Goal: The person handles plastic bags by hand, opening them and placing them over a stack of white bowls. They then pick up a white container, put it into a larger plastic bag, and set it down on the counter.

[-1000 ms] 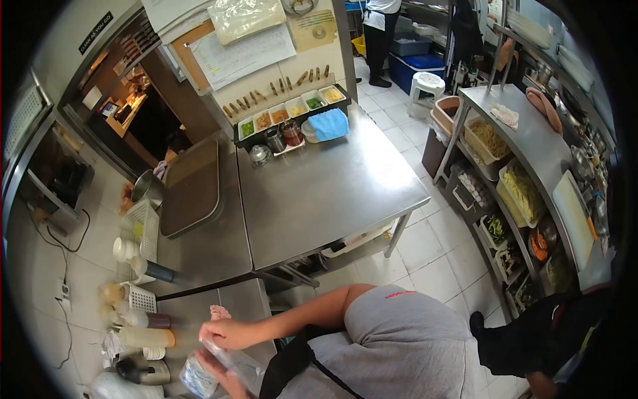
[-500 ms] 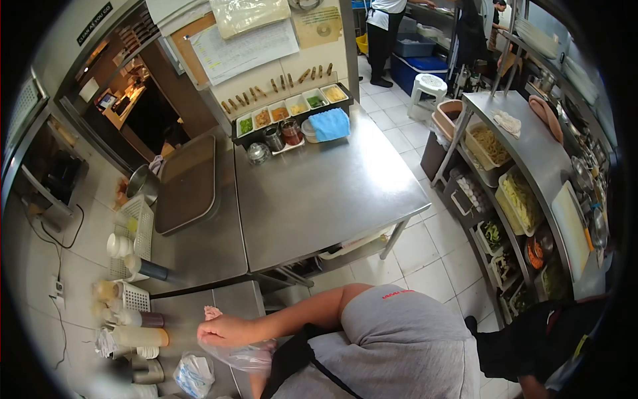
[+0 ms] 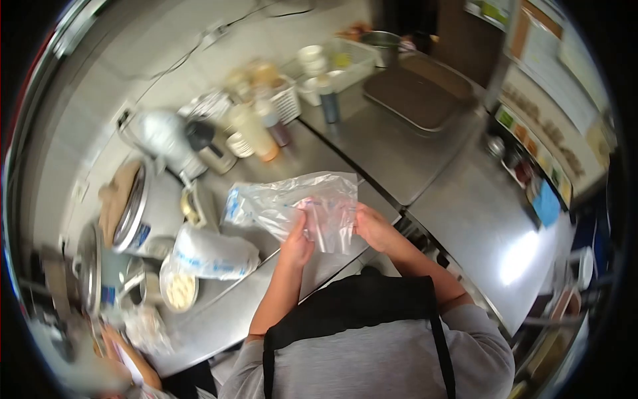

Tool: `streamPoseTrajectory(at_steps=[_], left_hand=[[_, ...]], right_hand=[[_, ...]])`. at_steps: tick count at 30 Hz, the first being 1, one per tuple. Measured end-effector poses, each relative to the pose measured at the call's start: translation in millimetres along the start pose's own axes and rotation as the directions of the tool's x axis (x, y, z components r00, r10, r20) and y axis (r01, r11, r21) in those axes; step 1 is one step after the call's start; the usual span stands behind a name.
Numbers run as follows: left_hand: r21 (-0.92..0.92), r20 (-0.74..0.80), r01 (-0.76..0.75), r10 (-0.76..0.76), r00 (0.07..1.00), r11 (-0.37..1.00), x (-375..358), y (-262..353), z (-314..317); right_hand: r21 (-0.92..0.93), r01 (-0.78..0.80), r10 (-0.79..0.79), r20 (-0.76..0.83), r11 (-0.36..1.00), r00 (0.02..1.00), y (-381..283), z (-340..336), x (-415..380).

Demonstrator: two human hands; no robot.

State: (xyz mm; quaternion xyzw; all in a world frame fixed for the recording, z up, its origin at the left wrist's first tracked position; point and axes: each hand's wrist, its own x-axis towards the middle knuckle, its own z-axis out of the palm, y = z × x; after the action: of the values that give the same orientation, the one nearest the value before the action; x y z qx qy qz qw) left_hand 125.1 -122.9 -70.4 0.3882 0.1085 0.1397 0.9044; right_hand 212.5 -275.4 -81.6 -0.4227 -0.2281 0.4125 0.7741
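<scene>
A clear plastic bag (image 3: 272,203) with faint blue print is stretched between my hands over the steel counter. Pink stuff (image 3: 323,207) shows through its film on the side nearer my right hand. My left hand (image 3: 298,243) is closed on the bag's near edge, thumb pointing up. My right hand (image 3: 376,229) grips the bag's right end, its fingertips partly behind the film. Left of the bag lies a bulging plastic pack (image 3: 216,253) with blue print, beside a white tub (image 3: 177,292) of pale pieces.
Sauce bottles (image 3: 252,133) and a dark-topped flask (image 3: 210,146) stand along the wall. A large lidded pot (image 3: 149,213) is at the left. At lower left are another person's arms (image 3: 133,362). A brown tray (image 3: 421,93) lies on the farther counter.
My view has swung left to the wall-side counter. My right hand, earlier holding a pink clump above the bag, now grips the bag, which is spread out between both hands.
</scene>
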Motion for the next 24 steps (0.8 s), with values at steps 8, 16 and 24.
streamPoseTrajectory(at_steps=[8, 16, 24], left_hand=[[0.296, -0.186, -0.214, 0.276, 0.943, 0.931, -39, 29, -49], [0.905, -0.288, 0.419, 0.610, 0.738, -0.079, -88, 55, -52], [0.804, -0.474, 0.594, 0.608, 0.637, 0.004, -119, 65, -46]], right_hand=[[-0.604, -0.179, 0.239, 0.019, 0.777, 0.971, 16, 23, 73], [-0.759, 0.438, -0.089, 0.454, 0.482, 0.886, -4, 137, 85], [-0.624, 0.202, 0.126, 0.440, 0.755, 0.889, 61, 147, 107]])
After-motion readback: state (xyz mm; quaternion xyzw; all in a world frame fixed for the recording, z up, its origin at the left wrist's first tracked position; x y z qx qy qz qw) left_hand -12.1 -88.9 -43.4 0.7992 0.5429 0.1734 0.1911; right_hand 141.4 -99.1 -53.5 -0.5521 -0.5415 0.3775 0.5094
